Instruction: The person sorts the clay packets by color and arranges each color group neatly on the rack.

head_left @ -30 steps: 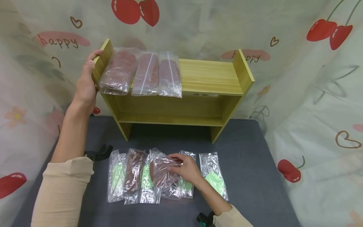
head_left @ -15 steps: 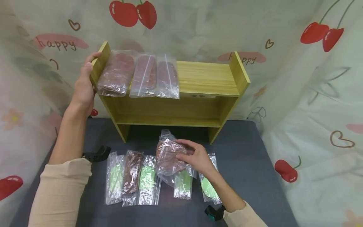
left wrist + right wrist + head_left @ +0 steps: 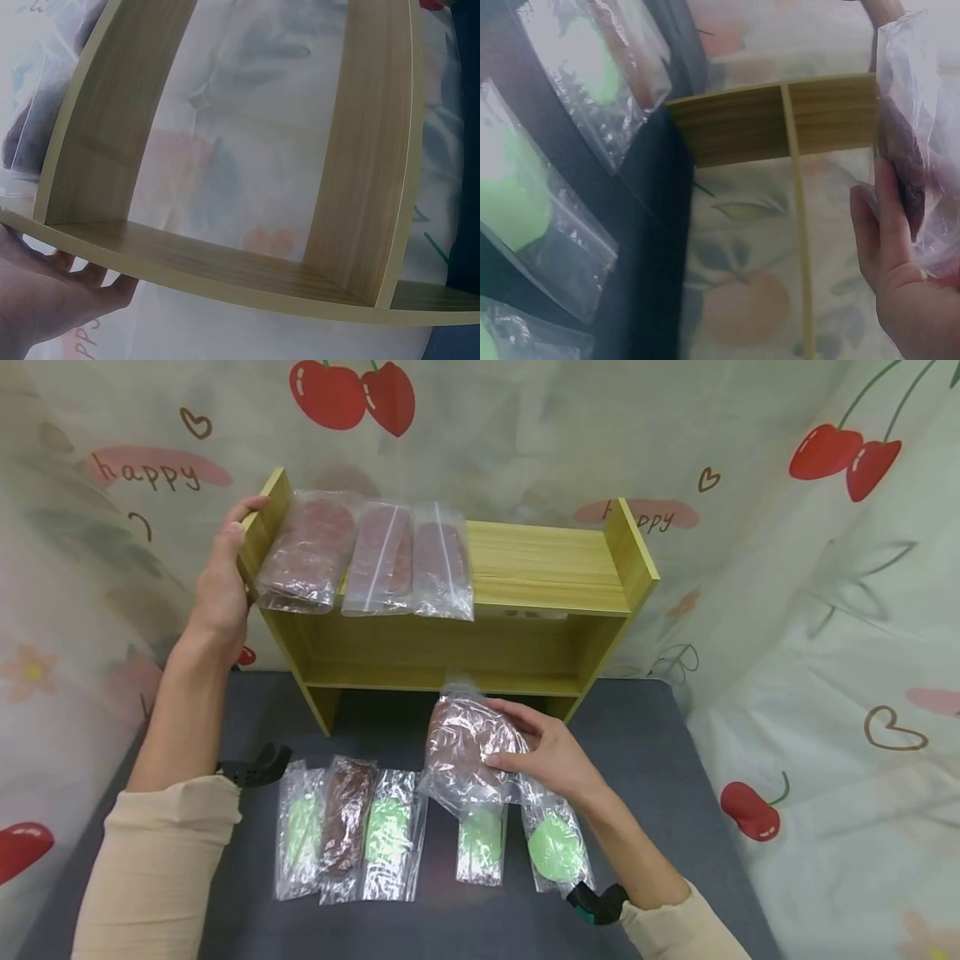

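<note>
My left hand (image 3: 220, 589) grips the left side panel of a light wooden shelf (image 3: 551, 564); in the left wrist view its fingers lie against the panel's outer face. With thumb and fingers, my right hand (image 3: 561, 760) pinches a clear plastic bag (image 3: 467, 747) holding a flat reddish-brown piece. This bag hangs above the table, in front of the shelf's lower part. Three similar bags (image 3: 378, 560) with pinkish-brown contents lean side by side on the left of the top shelf. The right wrist view shows the held bag (image 3: 904, 142) edge-on.
On the dark table (image 3: 645, 827) lie a bag with a dark brown piece (image 3: 348, 818) and several bags with pale green pieces, one (image 3: 480, 843) just below the held bag. The shelf's middle board (image 3: 442, 678) bears nothing visible. Patterned curtains (image 3: 510, 435) surround the table.
My right hand has lifted the reddish-brown bag off the row on the table and carried it right and toward the shelf, uncovering green bags beneath. My left hand keeps its hold.
</note>
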The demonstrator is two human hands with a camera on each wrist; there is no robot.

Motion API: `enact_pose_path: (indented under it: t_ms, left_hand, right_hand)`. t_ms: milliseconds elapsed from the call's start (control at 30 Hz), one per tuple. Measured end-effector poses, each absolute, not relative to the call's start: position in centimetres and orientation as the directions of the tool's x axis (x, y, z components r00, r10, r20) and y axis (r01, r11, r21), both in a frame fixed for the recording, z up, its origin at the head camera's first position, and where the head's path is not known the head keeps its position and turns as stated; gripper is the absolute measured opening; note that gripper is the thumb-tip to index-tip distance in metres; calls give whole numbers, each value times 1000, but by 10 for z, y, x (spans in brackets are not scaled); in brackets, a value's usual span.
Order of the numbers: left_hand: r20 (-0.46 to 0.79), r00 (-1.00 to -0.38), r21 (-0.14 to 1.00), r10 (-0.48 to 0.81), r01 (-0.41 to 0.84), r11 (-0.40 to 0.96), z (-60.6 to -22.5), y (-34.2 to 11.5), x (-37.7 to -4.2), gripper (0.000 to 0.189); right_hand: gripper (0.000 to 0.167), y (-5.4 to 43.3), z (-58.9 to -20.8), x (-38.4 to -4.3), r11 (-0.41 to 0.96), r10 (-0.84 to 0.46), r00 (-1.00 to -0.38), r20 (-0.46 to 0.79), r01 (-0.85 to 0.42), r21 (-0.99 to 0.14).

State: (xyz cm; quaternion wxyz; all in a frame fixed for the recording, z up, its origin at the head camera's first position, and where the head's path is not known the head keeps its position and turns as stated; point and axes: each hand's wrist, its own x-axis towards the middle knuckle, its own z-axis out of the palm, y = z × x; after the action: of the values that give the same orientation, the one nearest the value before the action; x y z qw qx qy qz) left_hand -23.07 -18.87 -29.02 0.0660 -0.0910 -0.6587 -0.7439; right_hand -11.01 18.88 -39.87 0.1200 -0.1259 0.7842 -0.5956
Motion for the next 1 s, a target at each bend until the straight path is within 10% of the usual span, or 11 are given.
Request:
enact_pose_path:
  t_ms: [400,1000]
  left_hand:
    - [227,-974,968,22,223,-116,-290,-188,-231,43]
    - [237,-971,965,25,232,-120,-291,-189,-232,43]
  right_hand:
    - [68,204,-370,-102,117,-360,-933,16,-62,-991]
    - [68,231,-305,-96,267,-320,-934,157,-248,-931]
